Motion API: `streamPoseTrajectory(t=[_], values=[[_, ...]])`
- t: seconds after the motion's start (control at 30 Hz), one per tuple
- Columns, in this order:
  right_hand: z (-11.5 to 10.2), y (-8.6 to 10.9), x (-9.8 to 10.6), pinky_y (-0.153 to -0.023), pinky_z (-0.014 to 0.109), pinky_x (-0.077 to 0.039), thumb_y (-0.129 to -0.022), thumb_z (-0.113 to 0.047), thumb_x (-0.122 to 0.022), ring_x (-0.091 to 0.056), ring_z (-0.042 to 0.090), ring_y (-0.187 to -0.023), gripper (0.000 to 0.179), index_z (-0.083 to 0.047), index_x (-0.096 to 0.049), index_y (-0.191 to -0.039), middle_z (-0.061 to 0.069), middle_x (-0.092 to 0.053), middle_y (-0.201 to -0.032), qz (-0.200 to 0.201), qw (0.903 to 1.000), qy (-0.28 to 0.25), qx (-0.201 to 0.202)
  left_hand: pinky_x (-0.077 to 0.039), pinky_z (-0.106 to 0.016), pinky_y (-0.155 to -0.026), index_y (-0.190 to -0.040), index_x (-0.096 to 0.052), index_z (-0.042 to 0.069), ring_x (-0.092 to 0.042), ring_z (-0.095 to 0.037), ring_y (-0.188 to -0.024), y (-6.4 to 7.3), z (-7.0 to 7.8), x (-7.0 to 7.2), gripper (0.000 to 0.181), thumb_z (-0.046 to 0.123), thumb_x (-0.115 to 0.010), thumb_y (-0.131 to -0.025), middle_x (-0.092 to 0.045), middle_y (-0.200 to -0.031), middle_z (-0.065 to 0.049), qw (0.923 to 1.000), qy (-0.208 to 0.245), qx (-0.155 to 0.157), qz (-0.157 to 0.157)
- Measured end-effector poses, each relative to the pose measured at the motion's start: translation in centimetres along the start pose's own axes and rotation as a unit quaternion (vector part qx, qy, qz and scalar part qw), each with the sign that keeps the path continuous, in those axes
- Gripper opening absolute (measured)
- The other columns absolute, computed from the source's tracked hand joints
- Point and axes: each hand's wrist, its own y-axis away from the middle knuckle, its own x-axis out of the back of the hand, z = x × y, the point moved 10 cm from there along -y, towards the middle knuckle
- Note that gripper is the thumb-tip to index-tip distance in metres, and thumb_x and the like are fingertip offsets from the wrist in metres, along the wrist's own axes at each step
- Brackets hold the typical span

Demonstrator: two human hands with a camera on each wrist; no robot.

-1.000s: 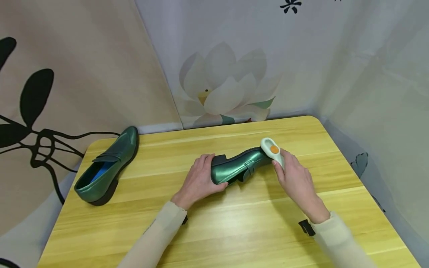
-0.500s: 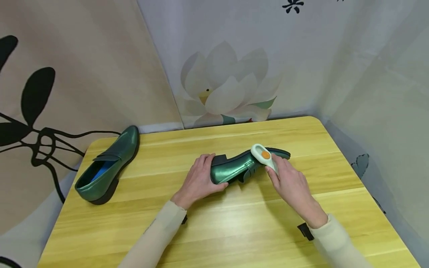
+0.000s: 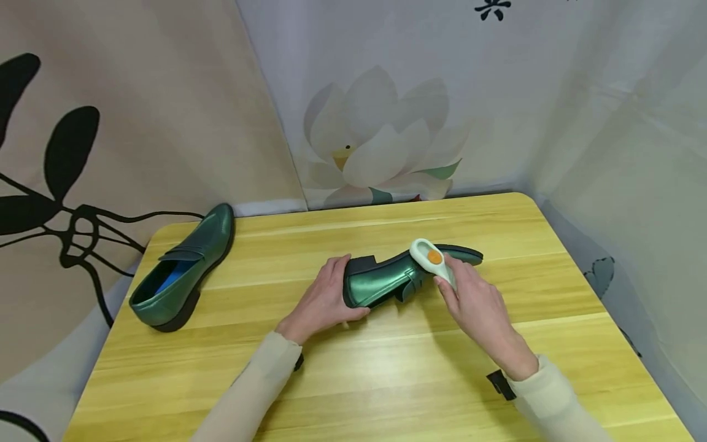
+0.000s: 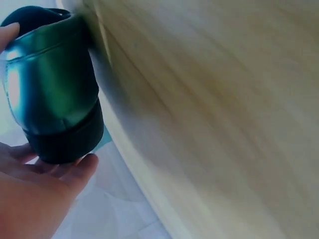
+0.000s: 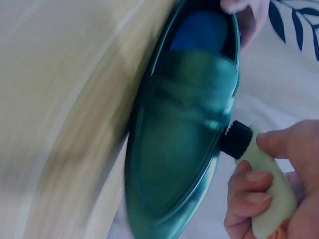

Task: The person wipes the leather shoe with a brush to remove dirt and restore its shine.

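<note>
A glossy green loafer (image 3: 381,283) lies on its side at the middle of the table, dark sole facing away and toe to the right. My left hand (image 3: 323,299) grips it round the heel; in the left wrist view the fingers are under the black heel block (image 4: 67,143) and the thumb is at the opening. In my right hand (image 3: 479,313) is a small pale brush (image 3: 421,250) with an orange spot. Its black bristles (image 5: 236,139) meet the loafer's upper side edge, just ahead of the strap, in the right wrist view.
The matching green loafer (image 3: 193,264) stands upright at the table's left edge, blue insole showing. The wooden table (image 3: 375,393) ends at the back against a flower-printed curtain (image 3: 381,135).
The brush in my right hand has moved left along the loafer, from the toe to near the strap, and the toe now shows. My left hand keeps its grip on the heel.
</note>
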Motion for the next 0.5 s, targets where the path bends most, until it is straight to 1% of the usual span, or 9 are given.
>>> streamPoseTrajectory(t=[0.1,0.17,0.27,0.33,0.4,0.5], values=[[-2.0,0.2,-0.5,-0.045,0.034,-0.044,-0.099,-0.020,-0.071,-0.051,0.020,-0.057,0.046,0.006,-0.058,-0.136,0.016,-0.066,-0.098,-0.003,0.9996,0.001,0.028,-0.050,-0.049,-0.102,-0.158,-0.033,0.002,-0.048,-0.032,-0.125,-0.3,0.7,0.5,0.114,0.046,-0.093,-0.071,-0.044,-0.146,-0.017,0.9997,-0.001,-0.015,0.020],[-3.4,0.3,-1.1,-0.044,0.030,-0.041,-0.099,-0.022,-0.072,-0.047,0.016,-0.054,0.046,0.005,-0.059,-0.135,0.013,-0.064,-0.093,-0.013,0.9990,0.000,0.042,-0.050,-0.049,-0.101,-0.157,-0.034,0.001,-0.048,-0.032,-0.124,-0.4,1.1,0.8,0.113,0.046,-0.092,-0.071,-0.045,-0.145,-0.017,0.9994,-0.003,-0.023,0.027],[-5.3,0.4,-2.2,-0.044,0.025,-0.038,-0.100,-0.026,-0.070,-0.043,0.012,-0.053,0.046,0.001,-0.060,-0.136,0.009,-0.062,-0.091,-0.033,0.9978,-0.002,0.057,-0.050,-0.048,-0.102,-0.156,-0.035,-0.001,-0.048,-0.033,-0.125,-0.4,1.5,1.0,0.113,0.047,-0.091,-0.071,-0.046,-0.144,-0.018,0.9992,-0.007,-0.024,0.031],[-6.1,0.4,-2.6,-0.044,0.024,-0.038,-0.101,-0.028,-0.069,-0.043,0.011,-0.054,0.046,-0.001,-0.060,-0.137,0.008,-0.060,-0.089,-0.042,0.9969,0.000,0.066,-0.050,-0.047,-0.102,-0.156,-0.035,-0.002,-0.048,-0.033,-0.125,-0.4,1.5,1.1,0.113,0.047,-0.091,-0.071,-0.046,-0.144,-0.019,0.9993,-0.006,-0.022,0.030],[-6.2,0.3,-2.6,-0.044,0.025,-0.037,-0.101,-0.029,-0.069,-0.042,0.010,-0.053,0.046,-0.002,-0.060,-0.137,0.007,-0.059,-0.088,-0.048,0.9966,0.005,0.067,-0.050,-0.047,-0.101,-0.157,-0.035,-0.001,-0.048,-0.032,-0.125,-0.5,1.4,1.1,0.113,0.046,-0.091,-0.071,-0.046,-0.145,-0.019,0.9995,-0.001,-0.016,0.027],[-5.0,0.3,-1.8,-0.043,0.025,-0.036,-0.102,-0.027,-0.069,-0.040,0.010,-0.052,0.044,-0.002,-0.060,-0.138,0.005,-0.057,-0.084,-0.051,0.9972,0.010,0.054,-0.051,-0.047,-0.100,-0.158,-0.034,0.001,-0.048,-0.032,-0.124,-0.6,1.3,1.0,0.113,0.046,-0.092,-0.072,-0.045,-0.146,-0.018,0.9998,0.007,-0.006,0.020]])
